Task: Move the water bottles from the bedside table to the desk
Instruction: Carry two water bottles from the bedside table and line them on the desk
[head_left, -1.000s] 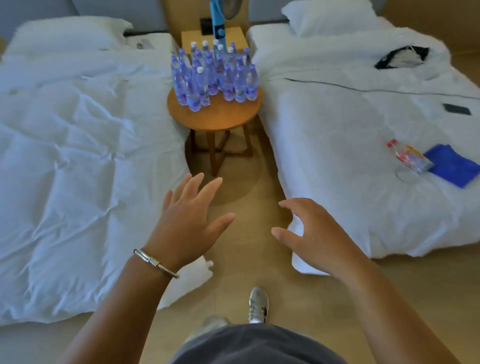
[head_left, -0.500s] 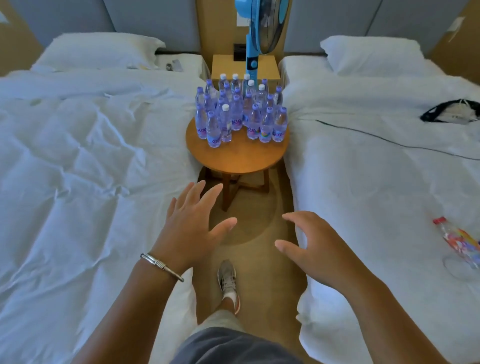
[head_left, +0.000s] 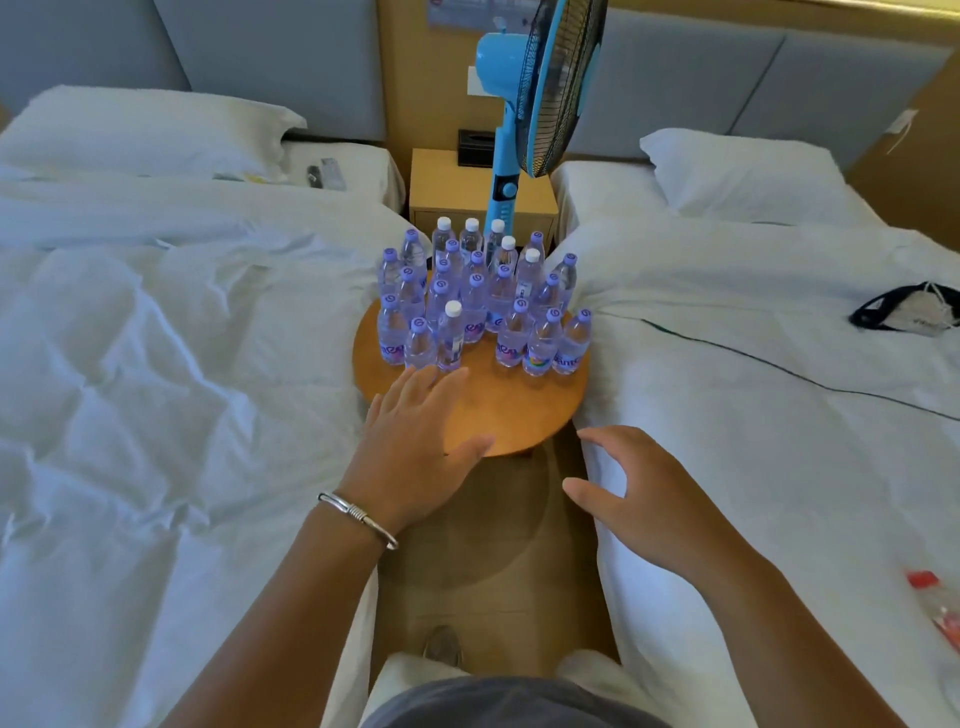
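Water bottles (head_left: 480, 306) stand upright in a tight cluster on the far half of the round wooden counter (head_left: 511, 413), wedged between two white beds; long axes vertical, caps up, mostly purple caps, a few white; clear plastic, smooth, purple labels.

Left hand (head_left: 415, 449) is over the counter's near-left edge, fingers straight and spread, holding nothing; fingertips just short of the front-left bottles, the white-capped front bottle (head_left: 451, 338) closest. Right hand (head_left: 644, 493) is off the counter's near-right edge, fingers loosely curled, thumb out, empty; well short of the front-right trio (head_left: 545, 343).

So bottles lie straight ahead and slightly up-frame; left hand nearer; likely first grab is front-left row, side grip round the body. Packed rows: knocking neighbours over is the risk. Desk not in view.

Blue pedestal fan (head_left: 524, 104) stands behind the cluster.
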